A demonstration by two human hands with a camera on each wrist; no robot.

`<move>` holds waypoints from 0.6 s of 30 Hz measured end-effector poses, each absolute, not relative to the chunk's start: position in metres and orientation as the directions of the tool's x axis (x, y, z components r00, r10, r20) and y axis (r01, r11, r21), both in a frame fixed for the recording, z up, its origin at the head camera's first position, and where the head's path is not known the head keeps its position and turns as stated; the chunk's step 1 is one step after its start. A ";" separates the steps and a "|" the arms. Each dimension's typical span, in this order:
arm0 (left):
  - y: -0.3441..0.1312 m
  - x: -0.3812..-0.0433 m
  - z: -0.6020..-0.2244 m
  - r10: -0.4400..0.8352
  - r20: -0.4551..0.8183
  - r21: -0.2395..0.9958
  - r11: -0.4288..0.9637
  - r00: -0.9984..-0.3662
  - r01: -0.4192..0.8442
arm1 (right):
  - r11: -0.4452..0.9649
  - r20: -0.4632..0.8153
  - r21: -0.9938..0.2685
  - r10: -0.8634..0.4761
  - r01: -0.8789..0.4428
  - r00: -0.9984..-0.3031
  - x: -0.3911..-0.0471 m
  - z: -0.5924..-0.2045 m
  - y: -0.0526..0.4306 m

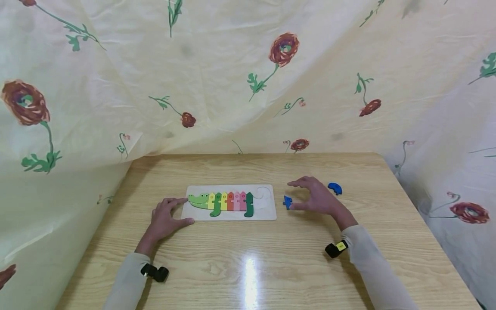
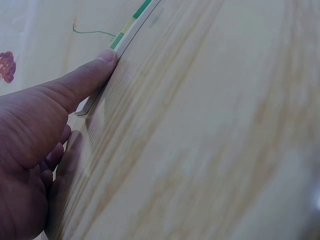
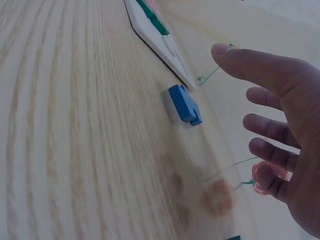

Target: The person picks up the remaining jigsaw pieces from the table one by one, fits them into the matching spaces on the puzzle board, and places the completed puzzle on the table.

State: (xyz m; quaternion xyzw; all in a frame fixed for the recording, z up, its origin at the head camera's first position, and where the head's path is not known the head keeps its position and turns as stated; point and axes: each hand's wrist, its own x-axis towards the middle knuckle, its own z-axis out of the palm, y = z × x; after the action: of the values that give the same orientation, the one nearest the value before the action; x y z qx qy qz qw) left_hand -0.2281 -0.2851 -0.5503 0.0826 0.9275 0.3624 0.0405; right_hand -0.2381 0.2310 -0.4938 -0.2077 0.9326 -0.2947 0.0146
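A white puzzle board [image 1: 228, 216] lies on the table, bearing a crocodile made of green, yellow, red and pink pieces. At its left end my left hand [image 1: 164, 219] rests with thumb and index finger spread, the tips at the board's edge. The left wrist view shows that thumb [image 2: 85, 80] against the board's side [image 2: 132, 35]. My right hand [image 1: 315, 198] is spread over the table right of the board, holding nothing. Beside its thumb lies a small blue puzzle piece [image 1: 287, 202], which in the right wrist view [image 3: 184, 105] sits apart from the fingers.
A curved blue puzzle piece [image 1: 335, 188] lies on the table behind my right hand. At the board's right end a thin curled outline [image 1: 265, 192] shows on bare white surface. Flower-patterned cloth [image 1: 217, 86] hangs behind the wooden table [image 1: 217, 262] and along both sides.
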 end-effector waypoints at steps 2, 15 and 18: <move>-0.285 -0.228 -0.550 0.182 -0.015 0.678 0.724 -0.983 0.124 | 0.740 0.091 -0.555 -0.399 -0.380 -0.912 -0.239 -0.496 0.231; -0.284 -0.227 -0.549 0.186 -0.002 0.676 0.724 -0.983 0.135 | 0.771 0.071 -0.489 -0.432 -0.409 -0.899 -0.240 -0.510 0.229; -0.285 -0.227 -0.550 0.186 0.001 0.675 0.725 -0.983 0.138 | 0.777 0.061 -0.489 -0.423 -0.397 -0.904 -0.240 -0.513 0.230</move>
State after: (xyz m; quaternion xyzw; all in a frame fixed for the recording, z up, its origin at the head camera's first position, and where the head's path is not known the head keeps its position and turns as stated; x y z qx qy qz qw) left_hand -0.2272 -0.2846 -0.5497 0.0874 0.9281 0.3604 0.0332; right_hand -0.2403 0.2298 -0.5129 -0.2176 0.9422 -0.2535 0.0260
